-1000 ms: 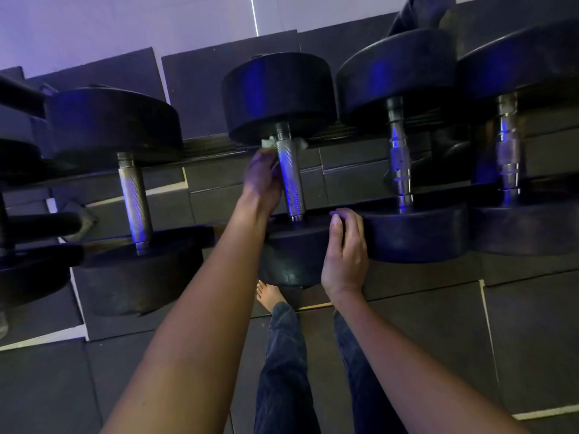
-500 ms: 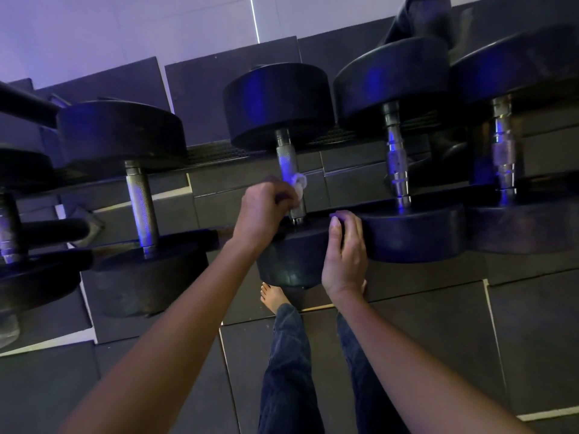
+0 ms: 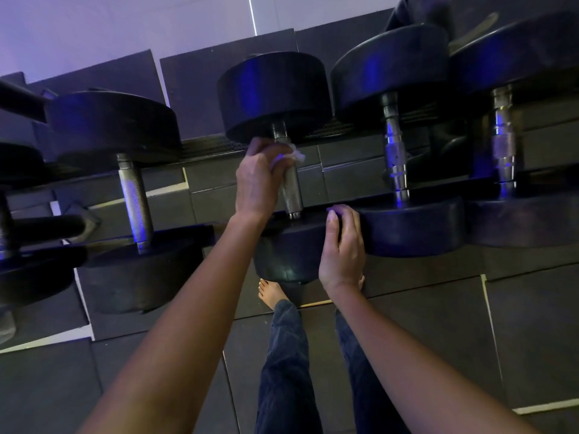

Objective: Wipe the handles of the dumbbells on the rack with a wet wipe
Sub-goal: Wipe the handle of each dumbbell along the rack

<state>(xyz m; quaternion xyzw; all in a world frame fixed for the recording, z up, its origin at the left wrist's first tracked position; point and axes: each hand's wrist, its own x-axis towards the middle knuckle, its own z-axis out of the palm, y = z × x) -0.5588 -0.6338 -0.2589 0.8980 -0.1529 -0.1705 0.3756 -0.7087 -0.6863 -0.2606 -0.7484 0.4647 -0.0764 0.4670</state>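
On the middle dumbbell's handle point(image 3: 292, 191), near its far end, your left hand point(image 3: 257, 180) grips the wet wipe point(image 3: 290, 155) around the bar. Your right hand point(image 3: 343, 245) rests, fingers loose, on that dumbbell's near head point(image 3: 288, 255). I judge this handle part-wiped. Nothing shows whether the handle left of it point(image 3: 134, 195) and the handle right of it point(image 3: 395, 158) are done.

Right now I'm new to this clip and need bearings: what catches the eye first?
At centre, the left hand grips a white wipe round the top of the middle dumbbell's steel handle. Just below, the right hand rests on that dumbbell's near head. Big black dumbbells line up on both sides, glinting blue.
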